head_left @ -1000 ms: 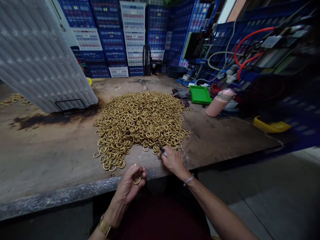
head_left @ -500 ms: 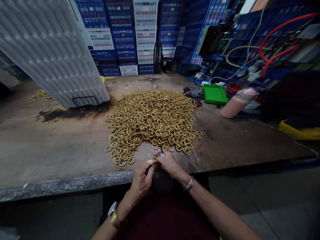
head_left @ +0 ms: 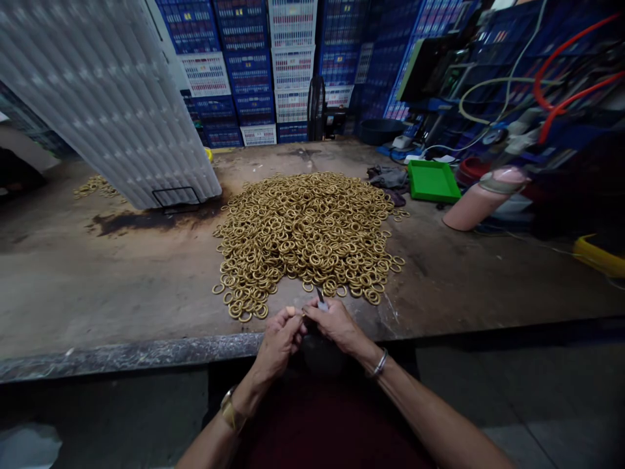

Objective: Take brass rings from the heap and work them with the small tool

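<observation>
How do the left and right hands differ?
The left hand wears a gold-toned wristband; the right hand a silver-toned bangle. The right hand holds a dark-tipped tool; none shows in the left. Both are curled, close together in front of the ring pile.

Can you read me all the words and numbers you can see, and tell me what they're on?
No words or numbers can be read.
Yellow labels on the blue crates and white crates: too small.
Round gauge: too blurred.
Gold-coloured rings: no writing shows.
</observation>
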